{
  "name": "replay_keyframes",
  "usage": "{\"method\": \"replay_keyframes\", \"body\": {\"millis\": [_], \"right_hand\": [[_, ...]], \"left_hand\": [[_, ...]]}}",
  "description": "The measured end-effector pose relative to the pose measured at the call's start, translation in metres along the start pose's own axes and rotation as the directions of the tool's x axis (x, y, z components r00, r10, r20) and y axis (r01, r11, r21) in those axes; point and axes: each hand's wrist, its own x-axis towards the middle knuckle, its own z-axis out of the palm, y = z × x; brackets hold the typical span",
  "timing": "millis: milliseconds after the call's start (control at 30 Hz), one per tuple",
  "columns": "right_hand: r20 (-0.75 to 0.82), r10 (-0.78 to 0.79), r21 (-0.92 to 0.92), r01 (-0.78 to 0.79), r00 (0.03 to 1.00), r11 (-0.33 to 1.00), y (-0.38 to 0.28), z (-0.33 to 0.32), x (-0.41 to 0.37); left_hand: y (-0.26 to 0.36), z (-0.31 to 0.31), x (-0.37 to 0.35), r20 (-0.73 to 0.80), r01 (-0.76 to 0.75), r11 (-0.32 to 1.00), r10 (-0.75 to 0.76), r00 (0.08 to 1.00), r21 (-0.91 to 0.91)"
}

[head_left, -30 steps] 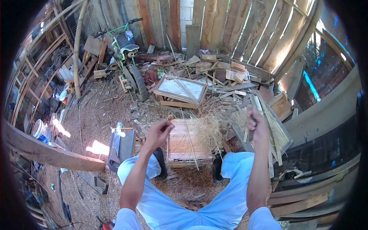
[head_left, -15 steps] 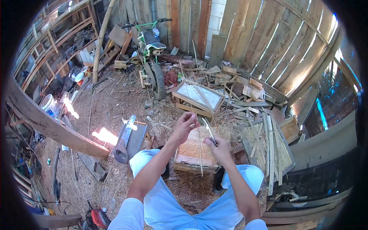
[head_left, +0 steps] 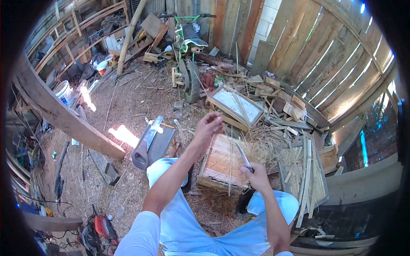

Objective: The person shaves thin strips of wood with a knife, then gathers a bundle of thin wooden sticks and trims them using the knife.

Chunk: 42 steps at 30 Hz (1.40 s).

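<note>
My right hand [head_left: 257,176] grips a knife [head_left: 243,156] by its dark handle, its blade pointing up and to the left. My left hand [head_left: 208,128] is raised ahead of it, thumb and fingers pinched together on what looks like a thin wooden strip [head_left: 223,127]; most of the strip is hard to make out. Beneath both hands, between my knees, stands a low wooden box [head_left: 222,161] with a plank top. Another narrow strip [head_left: 230,170] crosses over that top. Fine shavings [head_left: 260,147] are heaped at the box's right side.
A handsaw [head_left: 145,147] rests on a small dark-topped stool [head_left: 161,141] by my left knee. Ahead are a framed white panel [head_left: 237,105], a scrap-wood pile [head_left: 284,102] and a motorbike [head_left: 190,64]. Long slats [head_left: 305,183] lie to the right. A red power tool [head_left: 103,226] sits lower left.
The knife in my right hand has moved down and away from my left hand, widening the gap between them. My left hand has lifted slightly. The view has shifted a little.
</note>
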Motion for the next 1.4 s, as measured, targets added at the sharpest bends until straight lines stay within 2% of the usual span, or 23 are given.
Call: {"method": "replay_keyframes", "body": {"millis": [33,67,100,167,200,233,300,400,467,533,600,667,733,800,867,900,967,1033,1133,1200,1267,1333,1400], "right_hand": [[0.009,0.001,-0.002,-0.001,1.0,1.0,-0.005,-0.003,-0.002],[0.045,0.043,-0.089,-0.039,0.998,0.995,-0.013,-0.008,-0.006],[0.076,0.086,-0.176,-0.072,0.993,0.982,-0.017,-0.012,-0.008],[0.06,0.072,-0.221,-0.057,0.996,0.973,-0.013,-0.015,-0.009],[0.038,0.056,-0.265,-0.044,0.998,0.963,-0.01,-0.017,-0.01],[0.04,0.059,-0.265,-0.047,0.997,0.963,-0.007,-0.02,-0.01],[0.017,-0.075,-0.302,0.077,0.997,0.95,-0.001,-0.027,-0.007],[0.001,-0.092,-0.291,0.089,0.996,0.953,0.006,-0.038,-0.004],[-0.007,-0.08,-0.319,0.073,0.997,0.945,0.005,-0.042,-0.002],[0.029,0.0,-0.227,0.006,1.0,0.974,0.007,-0.047,0.001],[0.032,-0.049,-0.208,0.055,0.998,0.977,0.014,-0.048,0.006],[0.032,-0.099,-0.187,0.103,0.995,0.977,0.021,-0.047,0.008],[-0.04,-0.008,-0.225,-0.001,0.999,0.974,0.022,-0.047,0.012],[-0.092,0.015,-0.219,-0.035,0.996,0.975,0.027,-0.044,0.022],[-0.231,-0.053,-0.168,0.014,0.971,0.986,0.021,-0.038,0.038],[-0.247,-0.003,-0.205,-0.049,0.969,0.978,0.013,-0.038,0.047],[-0.282,-0.01,-0.21,-0.052,0.959,0.976,0.017,-0.04,0.071],[-0.316,-0.012,-0.22,-0.061,0.949,0.974,0.024,-0.052,0.096],[-0.261,0.036,-0.176,-0.084,0.965,0.981,0.036,-0.074,0.144],[-0.234,0.087,-0.328,-0.163,0.968,0.93,0.041,-0.092,0.184],[-0.242,-0.014,-0.38,-0.081,0.97,0.921,0.087,-0.099,0.239],[-0.246,0.003,-0.452,-0.118,0.969,0.884,0.123,-0.091,0.286],[-0.251,0.016,-0.518,-0.149,0.968,0.843,0.149,-0.08,0.322]], "left_hand": [[0.012,-0.002,0.0,-0.034,-0.065,0.997,0.066,0.997,0.041],[0.023,-0.005,0.0,-0.064,-0.125,0.989,0.131,0.989,0.084],[0.031,-0.012,0.002,-0.07,-0.125,0.989,0.13,0.989,0.082],[0.047,-0.028,0.005,-0.121,-0.224,0.966,0.24,0.963,0.132],[0.054,-0.035,0.006,-0.125,-0.221,0.966,0.238,0.963,0.132],[0.06,-0.043,0.008,-0.146,-0.25,0.962,0.264,0.953,0.109],[0.07,-0.053,0.007,-0.203,-0.293,0.954,0.301,0.932,0.066],[0.079,-0.063,0.005,-0.235,-0.325,0.942,0.335,0.912,0.081],[0.078,-0.064,0.005,-0.254,-0.329,0.937,0.348,0.902,0.114],[0.075,-0.067,0.009,-0.222,-0.399,0.913,0.408,0.885,0.089],[0.072,-0.067,0.015,-0.248,-0.371,0.926,0.377,0.892,0.073],[0.07,-0.063,0.023,-0.325,-0.324,0.946,0.3,0.897,-0.023],[0.062,-0.052,0.034,-0.298,-0.315,0.949,0.298,0.907,-0.009],[0.044,-0.036,0.044,-0.238,-0.235,0.964,0.258,0.936,0.122],[0.015,-0.014,0.054,-0.128,-0.16,0.962,0.191,0.973,0.221],[-0.001,-0.002,0.059,-0.101,-0.108,0.958,0.139,0.985,0.267],[-0.03,0.02,0.073,-0.043,0.019,0.976,-0.01,0.999,0.218],[-0.059,0.033,0.097,-0.013,0.091,0.975,-0.09,0.996,0.201],[-0.087,0.034,0.145,0.012,0.187,0.957,-0.195,0.981,0.22],[-0.106,0.025,0.183,-0.052,0.23,0.928,-0.224,0.973,0.295],[-0.128,0.004,0.213,-0.082,0.252,0.914,-0.239,0.968,0.317],[-0.15,-0.016,0.233,-0.143,0.322,0.842,-0.288,0.947,0.434],[-0.174,-0.032,0.25,-0.167,0.324,0.858,-0.279,0.946,0.4]]}}
